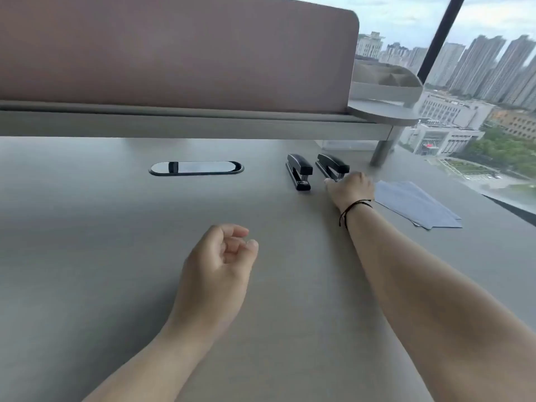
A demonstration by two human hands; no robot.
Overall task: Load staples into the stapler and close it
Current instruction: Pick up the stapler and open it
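The task is at its very first step: reaching for a stapler, and nothing is loaded yet. Two black staplers lie side by side at the far part of the grey tabletop (87, 227), both closed as far as I can see. The right hand (349, 190) is stretched out to the right stapler (332, 166), and its fingers are at the near end of it, touching or almost touching; the hand covers that end, so I cannot tell if the grip is already closed on the stapler or only arriving there. The left stapler (299, 171) lies apart from the hand, untouched. The left hand (217, 265) hovers over the middle of the tabletop, with fingers loosely curled and nothing in them. I see no staples anywhere; they may be out of view or too small to see. Some blue-grey sheets (414, 203) lie just to the right of the right wrist, and an oval cable port (197, 168) is set in the tabletop to the left of the staplers. In my judgement the next move calls for a firm hold on the right stapler and bringing it nearer, where both hands can work. Then the top must be swung open, probably with the left hand steadying the base, before a strip of staples can go into the channel.
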